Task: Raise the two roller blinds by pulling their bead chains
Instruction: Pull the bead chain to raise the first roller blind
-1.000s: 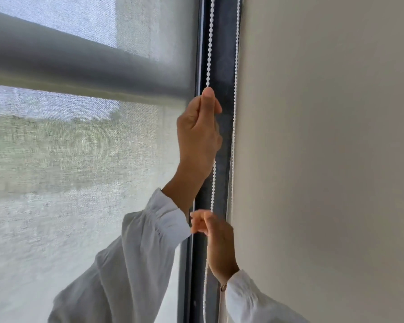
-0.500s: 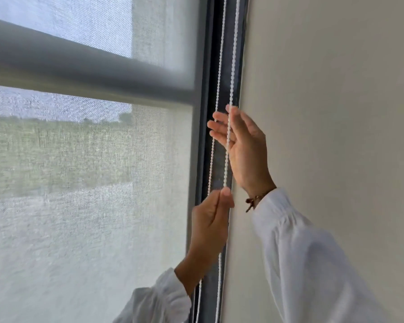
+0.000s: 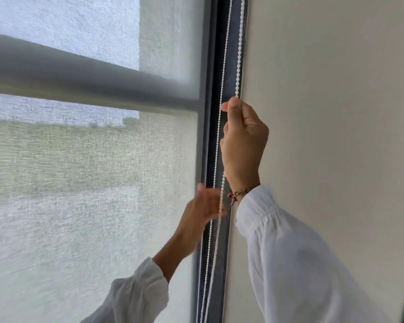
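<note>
Right hand (image 3: 243, 145) I see fisted, pinching the bead chain (image 3: 239, 54) against the dark frame (image 3: 216, 66); left hand (image 3: 204, 208) just below is blurred, fingers loosely spread beside the strands, grip unclear; blind's grey bar (image 3: 79, 82) sits left of both.

An indoor room, home or office unclear. A dark-framed window (image 3: 216, 136) with a mesh roller blind (image 3: 91, 171) meets a plain cream wall (image 3: 336, 101).

The left hand (image 3: 204, 206) is motion-blurred, so its grip cannot be told. The chains (image 3: 221, 127) run off the top and bottom edges. The right hand (image 3: 243, 145) hides part of one strand.
</note>
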`<action>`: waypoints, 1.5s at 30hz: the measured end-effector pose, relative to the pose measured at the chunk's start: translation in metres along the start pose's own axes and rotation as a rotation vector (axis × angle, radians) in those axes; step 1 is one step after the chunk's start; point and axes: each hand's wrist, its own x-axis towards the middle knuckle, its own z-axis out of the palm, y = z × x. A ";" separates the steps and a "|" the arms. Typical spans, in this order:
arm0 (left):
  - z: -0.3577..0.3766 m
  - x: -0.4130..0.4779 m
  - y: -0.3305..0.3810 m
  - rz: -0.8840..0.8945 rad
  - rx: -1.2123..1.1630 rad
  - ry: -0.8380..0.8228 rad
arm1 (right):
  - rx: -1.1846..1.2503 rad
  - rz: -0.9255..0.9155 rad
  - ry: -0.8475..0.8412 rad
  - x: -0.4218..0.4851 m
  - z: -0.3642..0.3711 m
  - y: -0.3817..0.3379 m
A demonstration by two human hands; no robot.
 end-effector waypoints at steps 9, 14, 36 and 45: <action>0.008 0.015 0.169 0.181 -0.119 -0.037 | -0.219 -0.128 -0.055 -0.114 -0.026 -0.012; 0.038 -0.014 0.223 0.159 -0.230 0.008 | -0.323 -0.188 -0.101 -0.163 -0.044 -0.037; 0.047 -0.145 0.081 0.253 0.280 0.255 | 0.393 0.461 -0.161 -0.054 -0.023 -0.136; 0.044 -0.130 0.058 0.080 0.249 0.052 | -0.012 0.179 0.060 -0.064 -0.018 -0.116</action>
